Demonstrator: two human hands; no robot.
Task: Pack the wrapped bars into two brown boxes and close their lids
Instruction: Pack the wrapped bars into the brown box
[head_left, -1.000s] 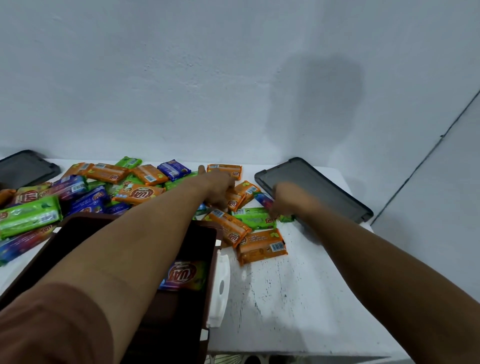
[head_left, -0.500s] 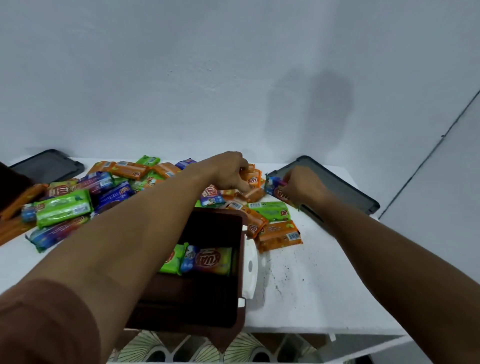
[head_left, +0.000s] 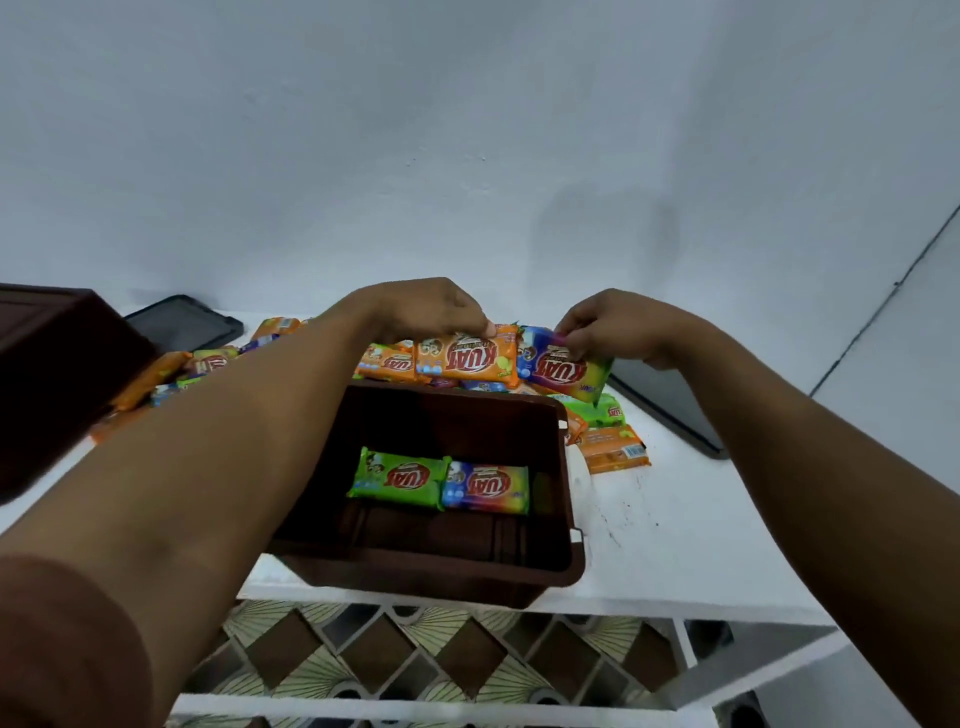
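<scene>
Both hands are lifting off the pile, left hand (head_left: 431, 312) pinching an orange bar (head_left: 467, 358), right hand (head_left: 613, 327) a purple bar (head_left: 563, 369); next, lowering both into the brown box (head_left: 467, 566).

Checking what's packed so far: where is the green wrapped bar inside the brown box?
Head view, centre: the green wrapped bar lies inside the open brown plastic box, directly left of the blue-and-red wrapped bar.

Pile (head_left: 387, 364) behind box (head_left: 426, 569), perhaps touching it
</scene>
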